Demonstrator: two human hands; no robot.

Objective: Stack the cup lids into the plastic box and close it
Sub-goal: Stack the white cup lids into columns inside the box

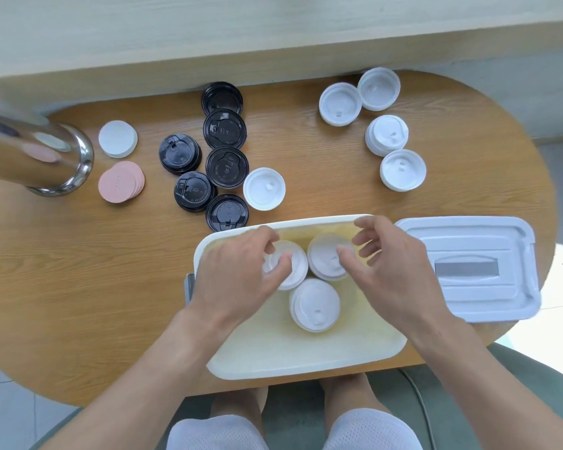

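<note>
From the head camera, a rounded wooden table (306, 177) fills most of the frame, set against a pale wooden ledge (273, 27) along the top. A shiny metal cylinder (30, 151) stands at the upper left, with a white disc stack (117, 139) and a pink disc stack (121, 181) just beside it. At the bottom edge, the person's knees in white shorts show over a green seat (533, 368).

The plastic box (306, 358) sits open at lower centre, cream-white, with a yellowish inside. Its lid (475, 267), pale and ribbed with a grey strip in the middle, lies flat on the table just right of the box. Three stacks of white cup lids stand inside: a left stack (294, 271), a right stack (322, 258) and a near stack (314, 305), close together.

The left hand (238, 274) reaches into the box, fingers curled loosely around the left stack and touching it. The right hand (394, 267) hovers over the right stack, fingers spread and half open, fingertips at its edge; whether it grips is unclear.

Black lids (223, 157) cluster at upper centre, one white lid (264, 189) beside them, and more white lids (387, 134) at upper right.
</note>
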